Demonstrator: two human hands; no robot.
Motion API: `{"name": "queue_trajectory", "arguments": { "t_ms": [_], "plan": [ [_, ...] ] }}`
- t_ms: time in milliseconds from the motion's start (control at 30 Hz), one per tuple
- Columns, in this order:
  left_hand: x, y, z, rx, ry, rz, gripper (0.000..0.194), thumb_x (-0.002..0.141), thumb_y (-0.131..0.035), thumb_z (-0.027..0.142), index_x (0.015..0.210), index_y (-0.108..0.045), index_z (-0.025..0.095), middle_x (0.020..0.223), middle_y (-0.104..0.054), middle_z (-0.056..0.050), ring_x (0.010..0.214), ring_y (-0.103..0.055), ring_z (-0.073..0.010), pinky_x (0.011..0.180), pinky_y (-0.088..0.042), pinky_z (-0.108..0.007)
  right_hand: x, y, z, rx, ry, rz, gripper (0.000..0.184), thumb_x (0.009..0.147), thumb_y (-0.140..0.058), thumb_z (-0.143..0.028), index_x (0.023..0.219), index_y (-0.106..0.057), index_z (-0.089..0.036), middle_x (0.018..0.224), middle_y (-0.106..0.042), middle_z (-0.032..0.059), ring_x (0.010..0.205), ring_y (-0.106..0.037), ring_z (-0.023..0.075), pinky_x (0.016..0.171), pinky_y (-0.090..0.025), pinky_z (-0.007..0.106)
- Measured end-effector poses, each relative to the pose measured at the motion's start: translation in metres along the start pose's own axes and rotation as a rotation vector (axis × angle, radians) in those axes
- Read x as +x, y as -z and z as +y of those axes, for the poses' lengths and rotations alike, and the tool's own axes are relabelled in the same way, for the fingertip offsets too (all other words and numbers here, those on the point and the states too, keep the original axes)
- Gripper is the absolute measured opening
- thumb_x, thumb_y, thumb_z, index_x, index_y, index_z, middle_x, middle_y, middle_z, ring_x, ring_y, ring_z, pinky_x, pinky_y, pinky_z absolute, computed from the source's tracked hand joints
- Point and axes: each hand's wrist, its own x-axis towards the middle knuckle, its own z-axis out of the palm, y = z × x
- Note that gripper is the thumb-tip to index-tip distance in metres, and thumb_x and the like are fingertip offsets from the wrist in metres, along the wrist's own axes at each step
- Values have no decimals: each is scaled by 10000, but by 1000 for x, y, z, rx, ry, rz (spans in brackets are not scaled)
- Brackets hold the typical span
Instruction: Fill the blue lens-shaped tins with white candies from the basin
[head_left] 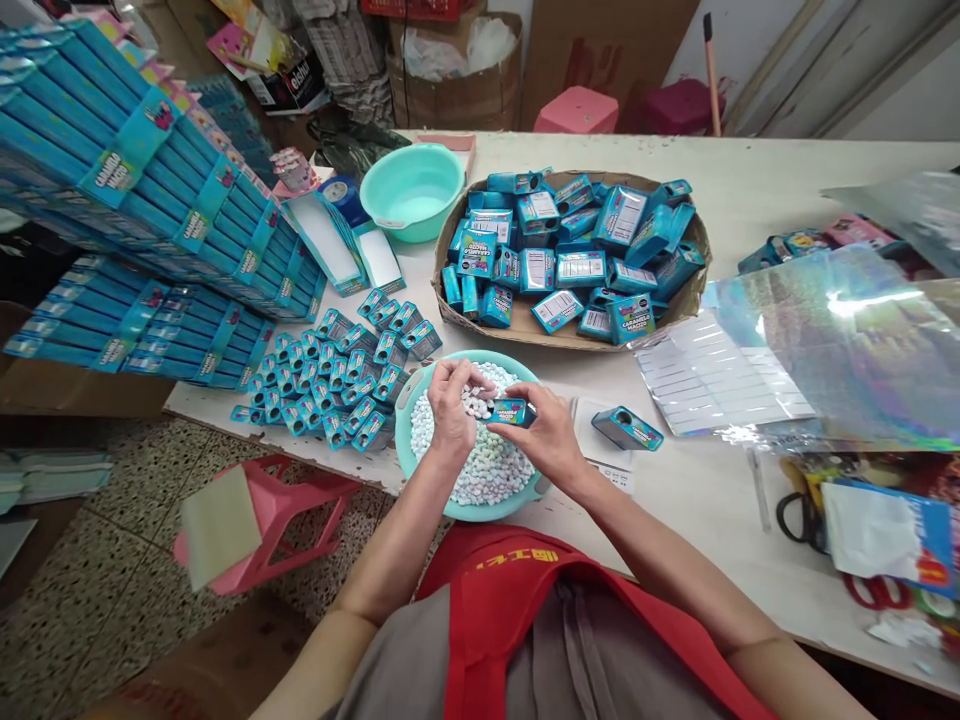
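Observation:
My right hand (549, 432) grips a small blue candy box (511, 411) printed "Caramelo Macizo", thumb below and fingers above. Close by on its left, my left hand (454, 405) has its fingers curled over white candies at the box's end. Both hands are over a turquoise basin (403, 440) filled with small white candies (491, 475). Right of the basin, a flat white scale (613, 462) lies partly hidden by my right hand. Another blue box (628, 428) lies at the scale's right side.
Behind the basin, a cardboard tray (517, 338) holds many blue boxes. Several small boxes with round holes (330, 375) stand in rows at left, beside tall stacked packs (202, 215). An empty turquoise bowl (412, 190) sits behind. Shiny plastic sheets (832, 340) and scissors (799, 518) lie right.

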Motion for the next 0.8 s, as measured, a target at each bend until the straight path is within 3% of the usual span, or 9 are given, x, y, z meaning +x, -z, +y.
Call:
{"name": "queue_trajectory", "arguments": {
  "t_ms": [133,300,400,600,733,800],
  "plan": [
    [-2,-2,2,1,-41,-2,269,756,-635,327,778,-398,204,563,-566,54,523,-597,-118,561,-475,-236,-1,-1,-2,20,-5,-9,358,703,-750,-430,956,-594,-231,965,-697,49,921,-634,263,806,-449,407],
    [-3,-5,8,-2,-12,-23,295,730,-613,250,963,-435,209,616,-624,43,556,-624,-132,622,-502,-269,-1,0,-4,33,-14,-13,371,676,-777,-402,950,-596,-229,968,-695,46,935,-630,263,825,-448,412],
    [-4,-7,8,3,-8,-63,216,741,-604,275,904,-494,186,618,-613,25,580,-617,-122,642,-498,-264,-2,0,-4,39,-28,-4,379,677,-776,-396,967,-597,-230,980,-694,47,938,-626,264,830,-452,419],
    [-6,-11,7,0,-43,-13,229,737,-652,365,779,-512,188,574,-528,45,474,-521,-80,499,-425,-211,-2,-1,-5,61,-44,23,379,695,-751,-431,985,-606,-235,972,-691,54,919,-629,256,814,-473,410],
    [-3,-9,14,-3,17,-146,226,762,-636,389,817,-533,196,546,-514,49,367,-387,-55,376,-283,-192,2,2,-4,57,-35,62,381,687,-762,-437,973,-609,-237,964,-686,58,922,-622,261,818,-476,420],
    [9,-1,11,4,-14,-122,221,779,-618,400,814,-537,197,523,-492,53,360,-346,-52,370,-243,-188,2,4,-1,93,-53,55,373,688,-761,-444,958,-607,-237,957,-685,53,922,-625,260,822,-483,427]
  ]
}}
